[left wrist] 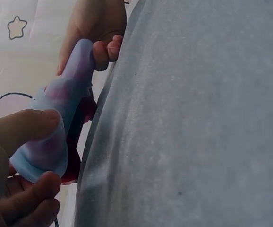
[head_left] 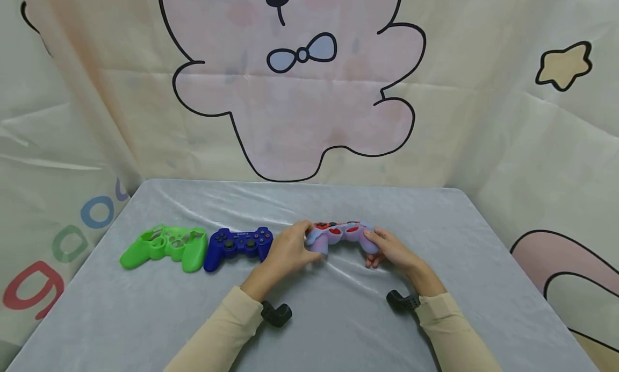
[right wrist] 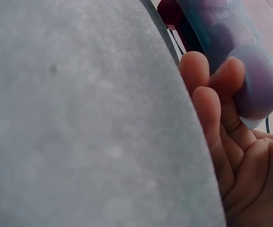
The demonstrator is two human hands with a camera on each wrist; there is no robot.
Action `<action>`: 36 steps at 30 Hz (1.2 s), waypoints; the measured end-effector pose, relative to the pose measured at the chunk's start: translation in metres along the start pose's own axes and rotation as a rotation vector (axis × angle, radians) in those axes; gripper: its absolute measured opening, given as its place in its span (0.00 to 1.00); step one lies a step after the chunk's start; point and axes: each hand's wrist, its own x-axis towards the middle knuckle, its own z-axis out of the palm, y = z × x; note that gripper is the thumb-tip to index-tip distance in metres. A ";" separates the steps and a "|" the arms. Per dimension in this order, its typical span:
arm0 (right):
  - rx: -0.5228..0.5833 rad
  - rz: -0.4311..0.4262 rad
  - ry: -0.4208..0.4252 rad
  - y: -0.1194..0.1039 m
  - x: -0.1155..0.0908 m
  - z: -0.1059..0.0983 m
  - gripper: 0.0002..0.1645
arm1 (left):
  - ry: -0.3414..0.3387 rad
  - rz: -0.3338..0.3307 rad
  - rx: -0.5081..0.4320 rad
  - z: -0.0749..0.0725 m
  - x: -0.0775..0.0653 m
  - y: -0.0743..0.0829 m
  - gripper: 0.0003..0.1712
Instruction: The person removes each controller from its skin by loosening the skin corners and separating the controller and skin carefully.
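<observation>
A red game controller [head_left: 352, 229] sits in a pale purple-blue silicone sleeve [head_left: 319, 243] with two rounded grips. My left hand [head_left: 290, 247] holds one grip, thumb pressed on the sleeve and fingers around its side, as the left wrist view shows. On the other grip, my right hand [head_left: 394, 249] has its thumb on top and fingers curled beneath. Some red of the controller [left wrist: 74, 161] shows past the sleeve's edge in the left wrist view. Left of my left hand lies a blue game controller [head_left: 238, 245], and beyond it a bright green silicone controller sleeve [head_left: 166, 247] with open cutouts.
A grey cloth [head_left: 338, 318] covers the table. Behind it hangs a cream curtain [head_left: 450, 119] with a cartoon animal print. Each wrist carries a black camera mount, one left [head_left: 276, 314] and one right [head_left: 403, 301]. The blue controller nearly touches the green sleeve.
</observation>
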 end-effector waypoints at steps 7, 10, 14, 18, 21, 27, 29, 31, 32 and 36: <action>-0.005 0.008 0.008 -0.003 0.002 0.001 0.22 | 0.022 -0.060 0.020 -0.001 0.000 -0.001 0.24; -0.007 0.008 0.007 -0.003 0.002 0.001 0.22 | 0.021 -0.085 0.017 -0.002 0.000 0.000 0.24; -0.007 0.010 0.013 -0.004 0.003 0.001 0.23 | 0.018 -0.087 0.031 -0.002 0.001 0.002 0.23; -0.009 0.013 0.020 -0.005 0.004 -0.001 0.23 | 0.017 -0.083 0.051 -0.003 0.002 0.005 0.22; -0.004 0.017 0.021 -0.005 0.004 -0.002 0.23 | 0.021 -0.085 0.068 -0.003 0.002 0.007 0.21; 0.021 0.012 0.012 -0.003 0.003 -0.002 0.22 | 0.030 -0.076 0.083 -0.001 0.001 0.009 0.19; 0.031 0.015 0.009 -0.001 0.002 -0.001 0.22 | 0.027 -0.079 0.083 0.000 0.001 0.010 0.18; 0.036 0.018 0.012 0.000 0.002 -0.001 0.22 | 0.024 -0.086 0.083 0.001 0.000 0.011 0.18; 0.037 0.018 0.011 0.001 0.002 -0.001 0.22 | 0.022 -0.088 0.085 0.002 0.000 0.011 0.18; 0.034 0.012 0.009 0.002 0.002 -0.001 0.23 | 0.021 -0.094 0.089 0.002 0.000 0.012 0.17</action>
